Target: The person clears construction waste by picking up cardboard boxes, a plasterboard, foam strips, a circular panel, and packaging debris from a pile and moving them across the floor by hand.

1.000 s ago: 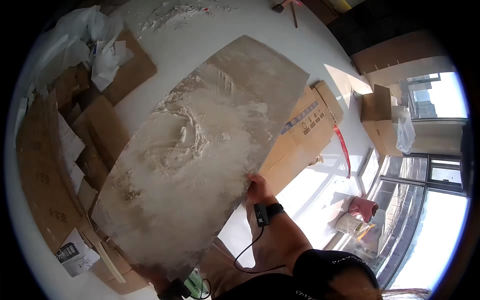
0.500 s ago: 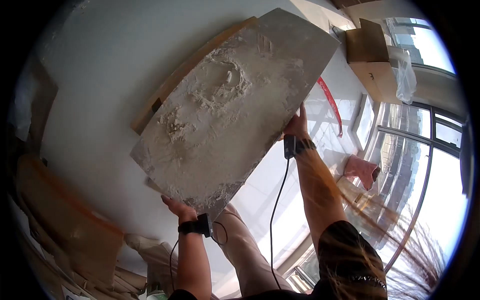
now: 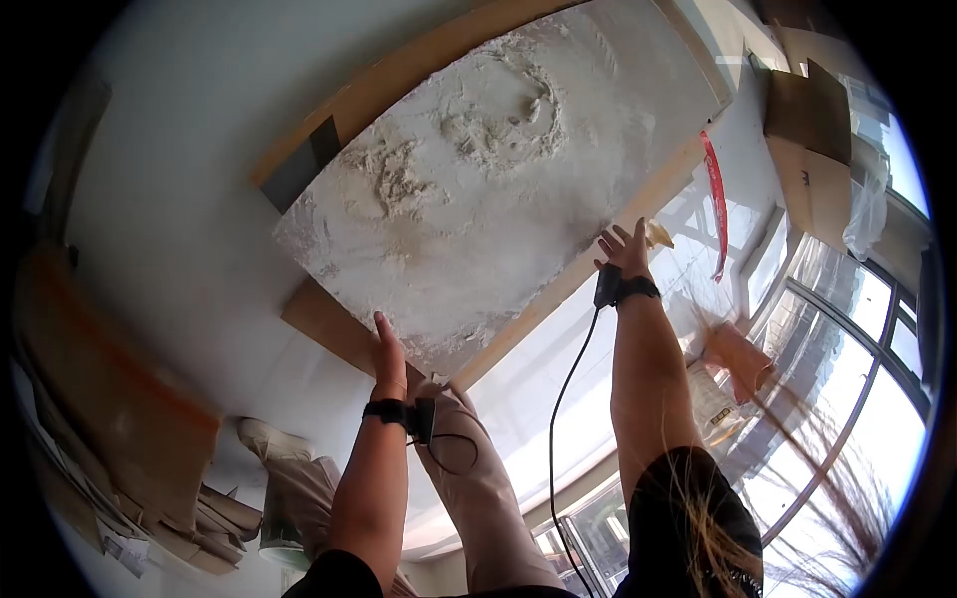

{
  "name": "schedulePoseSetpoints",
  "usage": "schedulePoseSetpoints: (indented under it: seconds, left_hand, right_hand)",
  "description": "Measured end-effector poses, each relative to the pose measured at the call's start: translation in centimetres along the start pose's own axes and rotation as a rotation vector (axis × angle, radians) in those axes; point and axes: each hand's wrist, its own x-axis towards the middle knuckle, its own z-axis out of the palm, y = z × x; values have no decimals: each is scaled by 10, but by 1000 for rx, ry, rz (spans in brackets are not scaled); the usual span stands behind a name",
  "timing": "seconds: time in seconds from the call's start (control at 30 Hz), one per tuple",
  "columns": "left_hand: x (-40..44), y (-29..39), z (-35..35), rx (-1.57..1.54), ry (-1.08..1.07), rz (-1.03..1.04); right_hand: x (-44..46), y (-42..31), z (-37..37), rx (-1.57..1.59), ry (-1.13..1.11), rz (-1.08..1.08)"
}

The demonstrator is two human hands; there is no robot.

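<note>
A large flat board (image 3: 478,229), smeared with pale plaster-like paste, lies over a cardboard sheet (image 3: 334,324). Thick ridges and lumps of paste stand on its upper and left parts. Near the board's lower left edge is my left hand (image 3: 390,354), upright with fingers extended; whether it touches the edge is unclear. My right hand (image 3: 626,249) is beside the board's right edge with its fingers spread and nothing in them. Both wrists wear black bands with small cabled devices.
Flattened cardboard (image 3: 120,399) lies at the left. A red strip (image 3: 715,204) is on the floor at the right, near a cardboard box (image 3: 807,189). A pinkish bag (image 3: 738,361) stands by the windows. A white bucket (image 3: 284,543) sits beside my leg.
The board was held up and tilted in both hands; now it lies on the cardboard. My right hand has let go and spread its fingers. The view has shifted too.
</note>
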Motion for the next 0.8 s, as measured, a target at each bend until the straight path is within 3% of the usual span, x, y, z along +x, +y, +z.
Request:
schedulePoseSetpoints:
  seconds: [0.1, 0.13, 0.17, 0.23, 0.3, 0.37, 0.47, 0.53, 0.6, 0.63, 0.67, 0.7, 0.77, 0.8]
  left_hand:
    - [23, -5, -31, 383, -193, -71]
    - [23, -13, -42, 419, -169, -22]
    - [14, -18, -52, 323, -14, -66]
    - [0, -12, -102, 125, 54, -153]
    - [7, -47, -166, 132, 200, -134]
    - [-11, -62, -253, 135, 334, -58]
    - [-85, -33, -397, 372, 580, -181]
    - [-73, -107, -486, 149, 897, -44]
    - [-103, -131, -574, 15, 938, 23]
    - [-99, -176, -612, 78, 1116, 25]
    - [-135, -152, -637, 37, 1110, -34]
    - [-137, -176, -666, 46, 1163, -61]
    - [-141, -213, -723, 382, 1003, -267]
    - [-147, -218, -734, 197, 1141, -221]
  right_hand:
    - [-32, 7, 0, -220, 300, -173]
    - [-26, 14, -18, -164, 372, -188]
    - [-59, 11, -12, -242, 412, -128]
    - [-91, 29, -1, -244, 399, -152]
    - [-116, 43, 21, -313, 335, -98]
    - [-149, 67, 55, -420, 107, -95]
    - [-172, 128, 141, -502, 10, 22]
    - [-210, 163, 212, -577, -188, 46]
    - [-297, 210, 300, -621, -446, 73]
    - [-336, 239, 340, -631, -584, 86]
    - [-393, 261, 379, -654, -668, 85]
    - [-439, 285, 419, -769, -798, 64]
    - [-531, 333, 481, -789, -1020, 77]
    - [-579, 352, 507, -822, -1142, 85]
